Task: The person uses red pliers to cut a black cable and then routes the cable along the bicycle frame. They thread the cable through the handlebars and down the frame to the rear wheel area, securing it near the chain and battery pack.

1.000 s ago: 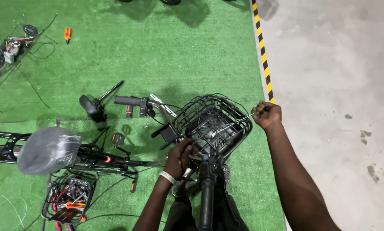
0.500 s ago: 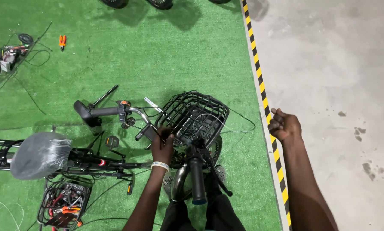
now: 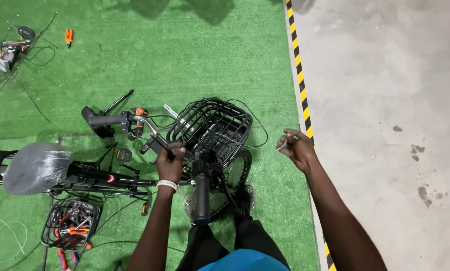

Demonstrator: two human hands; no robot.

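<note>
I'm seeing the left hand [image 3: 169, 163] wrapping its grip tight around the handlebar [image 3: 152, 135] beside the black basket [image 3: 210, 125]; right hand [image 3: 297, 148], arm extended, is pinching a thin cable [image 3: 282, 146].

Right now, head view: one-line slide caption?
Left hand grips the bicycle handlebar beside the black wire basket; right hand pinches a thin white tie over green turf.
</note>
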